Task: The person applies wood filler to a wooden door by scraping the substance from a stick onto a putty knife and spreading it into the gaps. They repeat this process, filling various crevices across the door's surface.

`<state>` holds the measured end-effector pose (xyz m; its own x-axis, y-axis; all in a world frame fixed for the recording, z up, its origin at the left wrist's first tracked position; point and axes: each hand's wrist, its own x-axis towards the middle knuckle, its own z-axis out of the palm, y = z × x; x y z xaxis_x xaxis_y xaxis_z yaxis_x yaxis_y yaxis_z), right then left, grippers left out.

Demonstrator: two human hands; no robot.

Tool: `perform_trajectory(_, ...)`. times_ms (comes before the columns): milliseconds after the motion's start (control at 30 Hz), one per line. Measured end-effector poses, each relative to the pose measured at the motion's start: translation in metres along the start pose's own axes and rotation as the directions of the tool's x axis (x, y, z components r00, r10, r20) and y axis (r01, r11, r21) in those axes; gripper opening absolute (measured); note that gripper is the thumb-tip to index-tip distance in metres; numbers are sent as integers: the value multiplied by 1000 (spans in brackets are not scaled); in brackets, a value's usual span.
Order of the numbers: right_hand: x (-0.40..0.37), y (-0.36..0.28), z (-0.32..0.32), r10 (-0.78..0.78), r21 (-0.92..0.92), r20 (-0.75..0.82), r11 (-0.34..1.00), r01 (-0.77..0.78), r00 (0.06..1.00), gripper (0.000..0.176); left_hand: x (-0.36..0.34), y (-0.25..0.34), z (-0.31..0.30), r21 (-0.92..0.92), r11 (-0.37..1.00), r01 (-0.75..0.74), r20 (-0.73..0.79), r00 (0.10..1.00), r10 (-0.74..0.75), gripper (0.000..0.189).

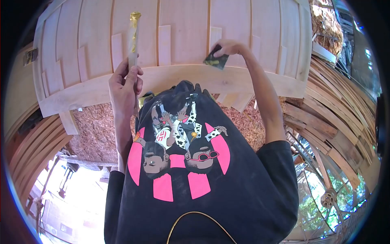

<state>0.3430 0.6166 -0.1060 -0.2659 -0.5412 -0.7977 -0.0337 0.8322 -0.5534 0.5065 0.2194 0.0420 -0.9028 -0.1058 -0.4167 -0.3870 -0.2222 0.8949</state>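
Note:
My left hand [126,81] is wrapped round a long narrow stick [133,44], held upright, with yellowish material at its top end. My right hand [228,48] grips a dark, flat piece [216,61] with a greenish-yellow patch. That piece is over the near edge of a large pale wooden panel [183,44]; whether it touches the wood I cannot tell. Vertical grooves and short raised strips run across the panel.
Stacked wooden boards [337,101] lie at the right, and more boards [40,150] curve along the left. Reddish-brown shavings [93,132] cover the ground below the panel. A small dark item [30,57] is at the far left.

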Motion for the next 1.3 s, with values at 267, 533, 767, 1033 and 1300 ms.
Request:
perform_trajectory(267,-66,-106,-2,-56,417,-612,824,383,789,32,9,-27,0,-31,999,-12,-14,1000,11,38)
perform_trajectory(533,-73,-217,55,-300,-111,-922,812,574,246,32,9,-12,34,130,988,-87,88,993,76,43)
perform_trajectory(767,-84,-224,43,-304,-270,-951,909,317,62,27,18,1,53,289,952,-101,155,986,58,44)
perform_trajectory(1033,-101,-221,76,-88,33,-957,913,406,277,24,30,-3,62,237,968,-83,281,960,14,40)
perform_trajectory(1300,-85,-186,101,314,632,-770,496,595,556,28,72,-16,92,333,926,-179,362,931,49,30)
